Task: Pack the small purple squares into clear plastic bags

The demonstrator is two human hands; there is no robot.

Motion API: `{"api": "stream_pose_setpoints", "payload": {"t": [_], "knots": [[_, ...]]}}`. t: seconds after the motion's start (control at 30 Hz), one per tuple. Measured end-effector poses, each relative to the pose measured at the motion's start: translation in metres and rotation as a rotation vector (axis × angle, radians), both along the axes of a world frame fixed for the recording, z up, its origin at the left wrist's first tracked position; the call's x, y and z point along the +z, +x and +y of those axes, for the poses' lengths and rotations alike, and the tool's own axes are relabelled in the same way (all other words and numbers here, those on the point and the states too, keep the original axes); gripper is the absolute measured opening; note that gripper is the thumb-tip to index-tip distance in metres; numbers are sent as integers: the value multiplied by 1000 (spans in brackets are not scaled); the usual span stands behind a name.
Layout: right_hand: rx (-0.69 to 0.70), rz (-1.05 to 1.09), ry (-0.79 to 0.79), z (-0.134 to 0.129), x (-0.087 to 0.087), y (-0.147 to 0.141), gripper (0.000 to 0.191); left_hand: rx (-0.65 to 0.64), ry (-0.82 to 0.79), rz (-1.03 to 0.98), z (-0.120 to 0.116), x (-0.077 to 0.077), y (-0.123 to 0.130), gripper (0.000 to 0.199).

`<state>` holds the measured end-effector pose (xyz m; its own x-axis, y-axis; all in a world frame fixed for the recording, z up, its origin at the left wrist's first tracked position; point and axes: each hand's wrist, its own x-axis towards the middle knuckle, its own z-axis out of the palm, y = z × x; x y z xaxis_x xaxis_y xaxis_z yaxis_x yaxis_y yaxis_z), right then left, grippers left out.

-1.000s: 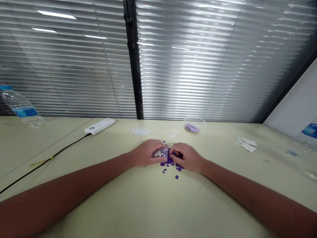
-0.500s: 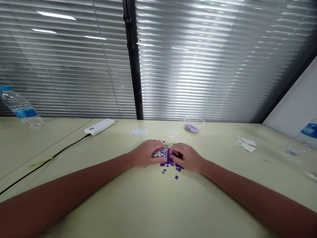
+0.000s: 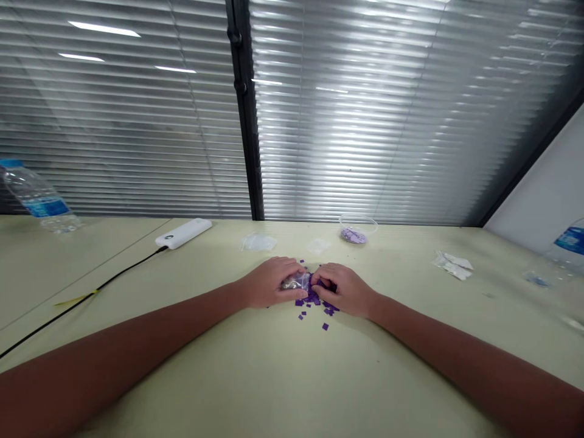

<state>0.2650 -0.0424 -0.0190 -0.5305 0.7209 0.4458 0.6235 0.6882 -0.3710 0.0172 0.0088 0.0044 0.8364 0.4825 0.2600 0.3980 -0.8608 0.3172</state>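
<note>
Pale worktop lay under the left hand, which gripped a clear bag; just beside it, the right hand curled over purple squares, its hold unclear.

A shiny transparent plastic bag — partly hidden — sits just left of heaped small purple squares, several strewn loose.

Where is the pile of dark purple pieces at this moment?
In the head view, the pile lies on the table, below and slightly right of the centre, between the left hand and the right hand, which partly covers it.
</note>
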Motion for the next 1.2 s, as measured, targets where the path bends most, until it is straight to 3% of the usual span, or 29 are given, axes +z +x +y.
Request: {"api": "stream_pose_setpoints", "payload": {"t": [1.2], "knots": [[8, -4, -10, 0, 1, 1, 5, -1, -3, -5, 0, -1, -1, 44]]}}
